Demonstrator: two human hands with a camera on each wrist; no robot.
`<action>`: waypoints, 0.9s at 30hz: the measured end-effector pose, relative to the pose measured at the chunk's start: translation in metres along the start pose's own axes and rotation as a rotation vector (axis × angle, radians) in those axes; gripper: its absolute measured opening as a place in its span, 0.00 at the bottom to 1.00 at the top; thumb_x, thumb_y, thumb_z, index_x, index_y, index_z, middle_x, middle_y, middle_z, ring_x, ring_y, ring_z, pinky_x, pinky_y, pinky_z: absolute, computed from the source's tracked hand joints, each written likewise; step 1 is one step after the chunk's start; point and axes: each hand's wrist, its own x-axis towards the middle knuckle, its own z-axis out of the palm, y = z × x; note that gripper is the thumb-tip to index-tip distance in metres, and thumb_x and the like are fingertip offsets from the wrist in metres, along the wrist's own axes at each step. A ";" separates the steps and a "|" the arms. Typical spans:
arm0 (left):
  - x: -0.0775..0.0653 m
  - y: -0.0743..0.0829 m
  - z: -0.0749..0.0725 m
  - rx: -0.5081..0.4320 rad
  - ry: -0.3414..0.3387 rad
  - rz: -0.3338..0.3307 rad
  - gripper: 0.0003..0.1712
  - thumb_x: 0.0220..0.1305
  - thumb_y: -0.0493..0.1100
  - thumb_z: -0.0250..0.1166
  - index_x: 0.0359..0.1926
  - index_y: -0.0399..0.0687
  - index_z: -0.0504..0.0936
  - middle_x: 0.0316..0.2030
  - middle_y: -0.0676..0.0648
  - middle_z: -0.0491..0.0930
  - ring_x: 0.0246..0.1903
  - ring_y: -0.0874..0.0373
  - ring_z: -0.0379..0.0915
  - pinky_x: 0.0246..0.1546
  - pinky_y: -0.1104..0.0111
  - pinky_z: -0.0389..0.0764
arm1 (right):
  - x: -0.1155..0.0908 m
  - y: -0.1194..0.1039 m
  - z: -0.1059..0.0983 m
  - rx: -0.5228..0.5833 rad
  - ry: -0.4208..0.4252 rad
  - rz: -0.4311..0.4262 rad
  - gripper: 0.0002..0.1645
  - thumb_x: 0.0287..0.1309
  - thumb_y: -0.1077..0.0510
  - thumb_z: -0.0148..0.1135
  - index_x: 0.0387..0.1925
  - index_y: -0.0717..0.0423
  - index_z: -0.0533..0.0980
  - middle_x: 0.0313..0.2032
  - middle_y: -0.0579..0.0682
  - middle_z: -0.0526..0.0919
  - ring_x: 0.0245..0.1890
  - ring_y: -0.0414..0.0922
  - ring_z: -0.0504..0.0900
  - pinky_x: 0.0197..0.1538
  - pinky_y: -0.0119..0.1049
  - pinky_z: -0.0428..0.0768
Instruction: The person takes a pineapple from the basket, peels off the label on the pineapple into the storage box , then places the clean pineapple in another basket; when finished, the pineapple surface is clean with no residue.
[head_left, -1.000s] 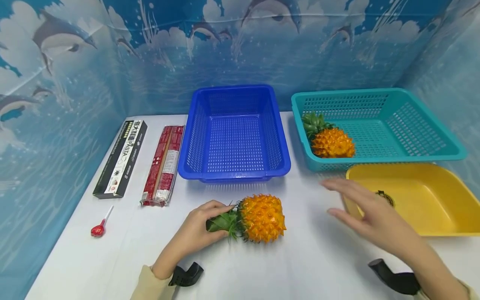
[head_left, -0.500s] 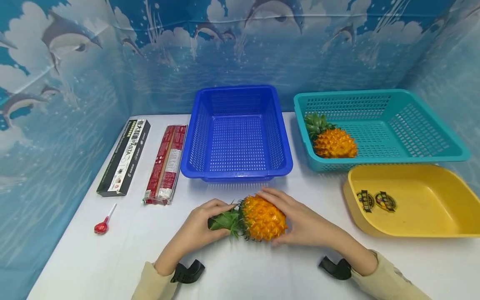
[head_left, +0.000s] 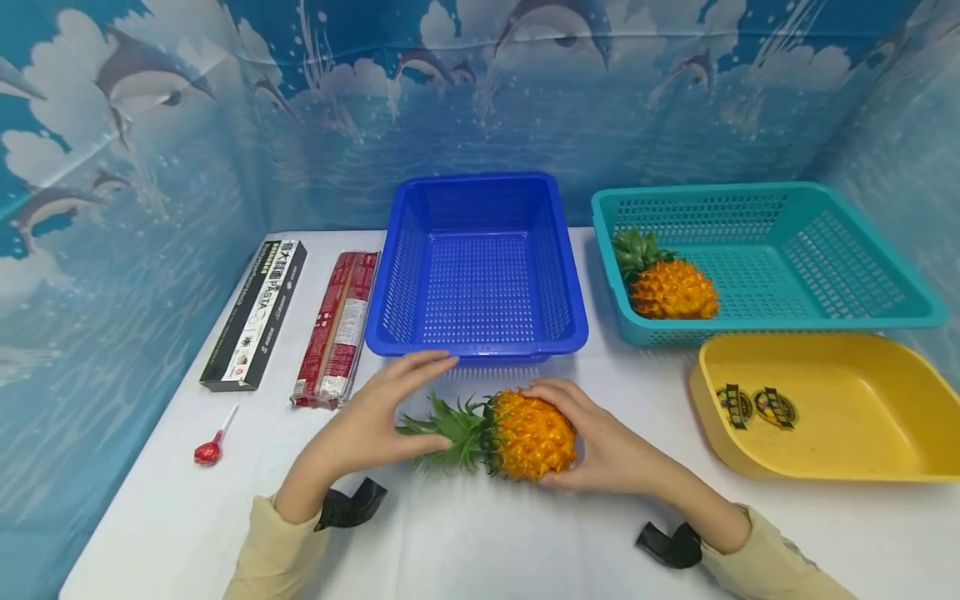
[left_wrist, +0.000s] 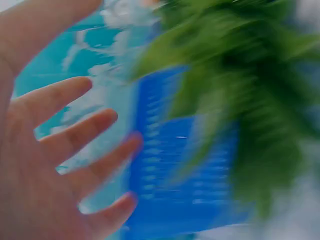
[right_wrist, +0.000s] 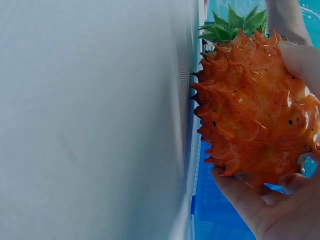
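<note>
An orange pineapple [head_left: 534,435] with spiky skin and a green leafy crown [head_left: 450,427] lies on its side in front of the blue basket, crown to the left. My right hand [head_left: 600,437] grips the round end of the fruit, thumb on the near side and fingers over the far side. In the right wrist view the fruit [right_wrist: 255,110] sits between that thumb and the fingers. My left hand [head_left: 375,417] is spread wide around the crown. In the left wrist view its fingers [left_wrist: 95,167] are apart from the blurred leaves [left_wrist: 240,85].
Behind stands a blue basket [head_left: 480,348]; a teal basket [head_left: 825,242] at back right holds a second pineapple [head_left: 673,290]. A yellow bin [head_left: 832,408] is at right. Left lie a black pasta box [head_left: 255,317], a red noodle packet [head_left: 337,329] and a lollipop [head_left: 210,450].
My right hand has come left from beside the yellow bin and taken hold of the pineapple's fruit. My left hand has let go of the crown and moved left, fingers spreading.
</note>
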 end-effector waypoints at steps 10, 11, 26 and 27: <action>0.053 -0.038 -0.018 -0.062 0.046 0.008 0.22 0.56 0.42 0.69 0.54 0.44 0.80 0.51 0.48 0.78 0.53 0.54 0.71 0.52 0.62 0.71 | -0.025 -0.016 -0.017 -0.035 -0.006 0.085 0.56 0.36 0.46 0.77 0.67 0.42 0.57 0.65 0.47 0.57 0.60 0.51 0.64 0.51 0.53 0.72; 0.053 -0.042 -0.015 -0.046 0.022 -0.016 0.21 0.57 0.43 0.69 0.52 0.45 0.81 0.49 0.48 0.79 0.52 0.54 0.73 0.50 0.62 0.73 | -0.030 -0.022 -0.022 -0.048 -0.001 0.092 0.57 0.36 0.45 0.78 0.67 0.42 0.57 0.65 0.46 0.58 0.60 0.50 0.64 0.50 0.53 0.73; 0.047 -0.045 -0.014 0.058 0.047 -0.053 0.15 0.56 0.47 0.70 0.46 0.53 0.86 0.35 0.50 0.84 0.18 0.63 0.59 0.17 0.69 0.62 | -0.059 -0.022 -0.185 0.167 0.689 0.354 0.51 0.51 0.79 0.59 0.70 0.47 0.49 0.56 0.46 0.58 0.47 0.39 0.67 0.36 0.20 0.74; 0.047 -0.045 -0.014 0.060 0.047 -0.053 0.15 0.55 0.47 0.70 0.46 0.53 0.86 0.34 0.50 0.84 0.17 0.63 0.56 0.16 0.69 0.61 | -0.056 -0.012 -0.195 0.118 0.715 0.458 0.49 0.55 0.72 0.59 0.70 0.44 0.47 0.57 0.46 0.56 0.47 0.38 0.66 0.35 0.19 0.74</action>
